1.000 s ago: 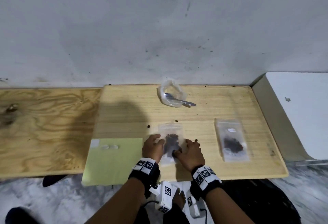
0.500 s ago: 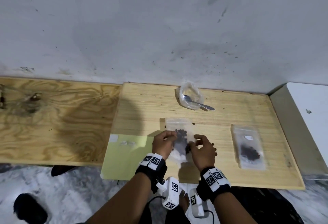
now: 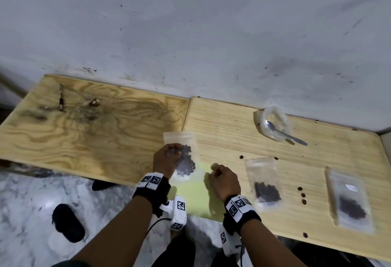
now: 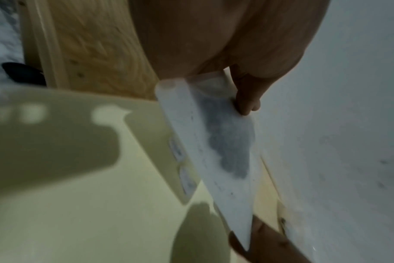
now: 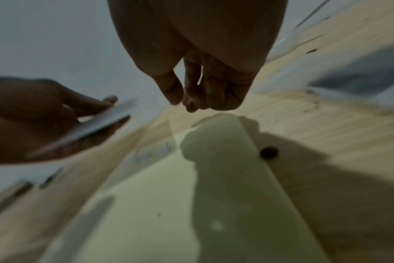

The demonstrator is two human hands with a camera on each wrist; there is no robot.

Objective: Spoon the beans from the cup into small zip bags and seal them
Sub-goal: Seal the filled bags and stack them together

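Left hand: my left hand (image 3: 167,160) pinches a small zip bag (image 3: 183,156) of dark beans (image 3: 186,161), lifted off the table (image 3: 232,123), left of the yellow-green sheet (image 3: 196,201).
Right hand: my right hand (image 3: 222,179) hovers over that sheet with fingers loosely curled, holding nothing.
Seal risk: I can't confirm the held bag's zip is closed; the wrist view is blurred. If it is open, any tilt could spill beans.
Grip risk: I'm holding slick film by one side, so the bean weight may swing the bag and slip it out.
Stray beans: loose beans (image 3: 301,194) lie right of the sheet; a bag set on them would sit unevenly.
Other bags: a middle zip bag (image 3: 264,184) lies flat just right of the sheet, a far zip bag (image 3: 349,199) farther right, both holding dark beans.
Cup: a clear, crumpled-looking plastic cup (image 3: 274,123) on its side, far right of the sheet near the wall, with a metal spoon (image 3: 283,133) in its mouth.
Materials: bags thin, clear, rectangular; beans small, round, matte; table pale wood with straight grain; sheet smooth and flat.
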